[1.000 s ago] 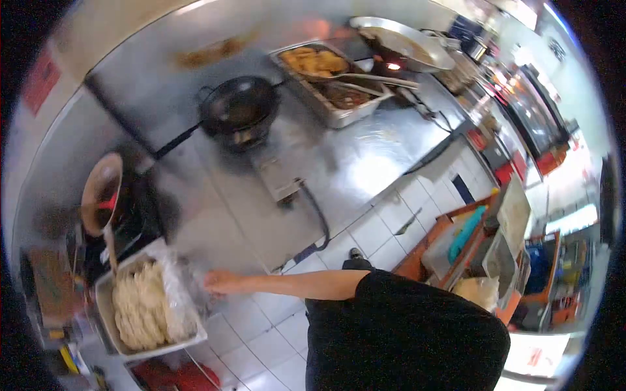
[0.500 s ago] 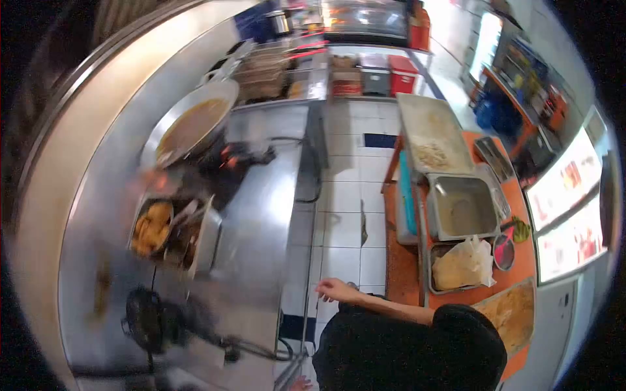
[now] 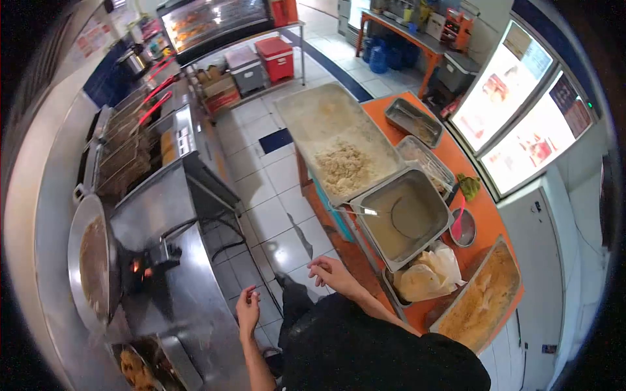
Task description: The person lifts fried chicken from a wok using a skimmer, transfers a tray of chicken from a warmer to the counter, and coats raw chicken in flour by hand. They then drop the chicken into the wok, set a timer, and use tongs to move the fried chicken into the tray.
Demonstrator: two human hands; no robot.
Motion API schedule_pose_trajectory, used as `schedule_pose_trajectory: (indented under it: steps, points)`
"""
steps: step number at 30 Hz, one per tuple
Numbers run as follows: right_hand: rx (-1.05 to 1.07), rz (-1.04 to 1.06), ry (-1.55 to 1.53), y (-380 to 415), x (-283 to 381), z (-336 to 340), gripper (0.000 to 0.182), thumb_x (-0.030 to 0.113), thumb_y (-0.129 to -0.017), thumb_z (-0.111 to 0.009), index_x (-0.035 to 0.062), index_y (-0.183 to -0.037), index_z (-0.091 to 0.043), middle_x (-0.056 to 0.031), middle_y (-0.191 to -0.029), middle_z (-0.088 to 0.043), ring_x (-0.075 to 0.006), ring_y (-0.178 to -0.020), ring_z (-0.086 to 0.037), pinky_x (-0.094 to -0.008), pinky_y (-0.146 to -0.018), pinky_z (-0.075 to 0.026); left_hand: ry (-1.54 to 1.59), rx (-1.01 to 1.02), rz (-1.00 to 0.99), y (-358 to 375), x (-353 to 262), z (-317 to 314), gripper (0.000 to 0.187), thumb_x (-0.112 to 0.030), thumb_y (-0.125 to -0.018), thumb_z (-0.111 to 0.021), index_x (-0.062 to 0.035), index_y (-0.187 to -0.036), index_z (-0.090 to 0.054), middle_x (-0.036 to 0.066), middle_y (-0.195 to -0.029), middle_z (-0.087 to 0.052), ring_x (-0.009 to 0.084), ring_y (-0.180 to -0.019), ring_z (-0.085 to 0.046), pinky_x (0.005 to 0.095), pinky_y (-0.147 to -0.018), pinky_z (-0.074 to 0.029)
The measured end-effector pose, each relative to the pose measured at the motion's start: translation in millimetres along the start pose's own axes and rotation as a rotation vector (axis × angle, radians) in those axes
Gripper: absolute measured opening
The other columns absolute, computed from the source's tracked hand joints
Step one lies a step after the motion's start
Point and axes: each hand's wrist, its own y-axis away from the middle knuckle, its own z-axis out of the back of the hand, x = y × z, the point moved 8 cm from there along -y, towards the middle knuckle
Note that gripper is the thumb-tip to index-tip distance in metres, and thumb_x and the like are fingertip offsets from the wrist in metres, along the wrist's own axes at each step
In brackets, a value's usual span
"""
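My left hand (image 3: 248, 311) is raised over the floor beside the steel counter (image 3: 195, 260), its fingers loosely bent and apart, holding nothing. In front of my body hangs my right hand (image 3: 331, 274), also bare, with relaxed, parted fingers. It is nearest the orange table (image 3: 404, 111) but touches nothing there. On that table stands a deep steel pan (image 3: 385, 244) of cloudy liquid with a round wire shape in it. Behind it, a large tray (image 3: 300, 111) carries a pale, crumbly flour heap (image 3: 343, 168). A plastic bag (image 3: 427, 274) with pale contents lies close to my right forearm.
A wok of brown oil (image 3: 77, 260) sits on a burner at left, flame (image 3: 135, 266) showing. Fried pieces (image 3: 135, 371) fill a container below it. Fryer baskets (image 3: 124, 153) stand beyond. A crumb-covered tray (image 3: 479, 300), a bowl with a pink handle (image 3: 464, 231) and lit fridges (image 3: 502, 98) are right.
The view has swung right toward the orange table. My left hand, barely visible at the bottom edge before, has come up into full view. My right hand stays in front of my body, empty.
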Motion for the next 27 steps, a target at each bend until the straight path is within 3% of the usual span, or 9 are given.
schedule_pose_trajectory:
  steps: [2, 5, 7, 12, 17, 21, 23, 24, 27]
  points:
    - [-0.053, -0.057, 0.001, -19.4, 15.4, 9.4, 0.021, 0.016, -0.092, -0.052, 0.0004, -0.105, -0.056, -0.0062, -0.084, -0.061, -0.01, -0.063, -0.057, -0.0231, -0.056, -0.046, 0.02, 0.08, 0.009, -45.3, -2.6, -9.4, 0.031, -0.021, -0.094, -0.049, -0.001, -0.117, -0.055, 0.01, -0.097, -0.065, 0.0155, -0.081, -0.06, 0.0284, -0.072, -0.047]
    - [-0.154, -0.039, 0.025, -61.9, 37.3, 23.3, 0.023, 0.019, -0.091, -0.052, 0.0009, -0.105, -0.056, -0.0056, -0.082, -0.062, -0.0094, -0.059, -0.056, -0.0225, -0.053, -0.045, 0.001, 0.18, 0.031, -110.5, -4.8, -19.1, 0.025, -0.015, -0.091, -0.052, -0.0026, -0.112, -0.058, 0.009, -0.086, -0.066, 0.0138, -0.075, -0.061, 0.0276, -0.07, -0.048]
    - [-0.248, -0.005, 0.011, -86.7, 58.4, 27.2, 0.024, 0.021, -0.091, -0.053, 0.0015, -0.104, -0.057, -0.0055, -0.082, -0.063, -0.0096, -0.058, -0.056, -0.0227, -0.053, -0.045, 0.121, 0.286, 0.018, -156.4, -31.6, -24.6, 0.032, -0.022, -0.094, -0.05, -0.0014, -0.117, -0.055, 0.009, -0.098, -0.064, 0.015, -0.082, -0.059, 0.0274, -0.072, -0.047]
    - [-0.556, 0.111, -0.149, -131.0, 101.4, 66.9, 0.021, 0.018, -0.09, -0.055, 0.0007, -0.103, -0.057, -0.0075, -0.078, -0.063, -0.0095, -0.056, -0.056, -0.022, -0.052, -0.044, 0.186, 0.4, -0.261, -292.3, -172.5, -52.4, 0.027, -0.019, -0.094, -0.051, -0.0013, -0.114, -0.057, 0.009, -0.095, -0.064, 0.0129, -0.089, -0.061, 0.0267, -0.074, -0.048]
    - [-0.867, 0.152, -0.315, -137.2, 124.9, 108.2, 0.021, 0.02, -0.093, -0.052, 0.0013, -0.102, -0.057, -0.0079, -0.078, -0.063, -0.0097, -0.056, -0.056, -0.0226, -0.05, -0.043, 0.055, 0.556, -0.58, -394.1, -346.6, -137.6, 0.022, -0.017, -0.091, -0.055, -0.0021, -0.107, -0.061, 0.007, -0.087, -0.065, 0.0124, -0.076, -0.061, 0.0252, -0.067, -0.049]
    - [-1.06, 0.169, -0.408, -151.7, 117.3, 151.6, 0.02, 0.019, -0.093, -0.051, 0.0011, -0.098, -0.057, -0.0075, -0.074, -0.061, -0.0103, -0.052, -0.054, -0.0233, -0.047, -0.042, -0.021, 0.62, -0.755, -490.5, -384.3, -257.7, 0.026, -0.019, -0.089, -0.058, -0.0018, -0.109, -0.06, 0.008, -0.086, -0.065, 0.0134, -0.073, -0.062, 0.026, -0.063, -0.05]
    - [-1.083, 0.165, -0.416, -163.8, 127.1, 176.2, 0.02, 0.02, -0.093, -0.051, 0.0012, -0.098, -0.057, -0.0066, -0.074, -0.061, -0.0101, -0.052, -0.054, -0.0231, -0.047, -0.042, -0.001, 0.589, -0.378, -556.3, -359.1, -323.6, 0.033, -0.019, -0.086, -0.061, -0.0004, -0.113, -0.057, 0.012, -0.085, -0.064, 0.014, -0.073, -0.062, 0.0271, -0.062, -0.05]
    - [-1.104, 0.144, -0.424, -171.2, 127.3, 185.3, 0.02, 0.02, -0.093, -0.051, 0.0013, -0.098, -0.056, -0.0057, -0.074, -0.06, -0.0099, -0.052, -0.055, -0.0229, -0.047, -0.042, -0.014, 0.598, -0.39, -565.5, -364.8, -345.1, 0.033, -0.019, -0.086, -0.061, -0.0004, -0.113, -0.057, 0.012, -0.085, -0.064, 0.014, -0.073, -0.062, 0.0271, -0.062, -0.05]
    - [-1.151, 0.159, -0.427, -207.2, 132.7, 219.7, 0.021, 0.02, -0.094, -0.05, 0.001, -0.098, -0.056, -0.0057, -0.072, -0.06, -0.01, -0.051, -0.055, -0.0231, -0.046, -0.043, -0.06, 0.486, -0.112, -606.3, -359.1, -380.7, 0.027, -0.02, -0.081, -0.063, 0.0021, -0.096, -0.062, 0.013, -0.082, -0.065, 0.0223, -0.07, -0.066, 0.0338, -0.056, -0.051]
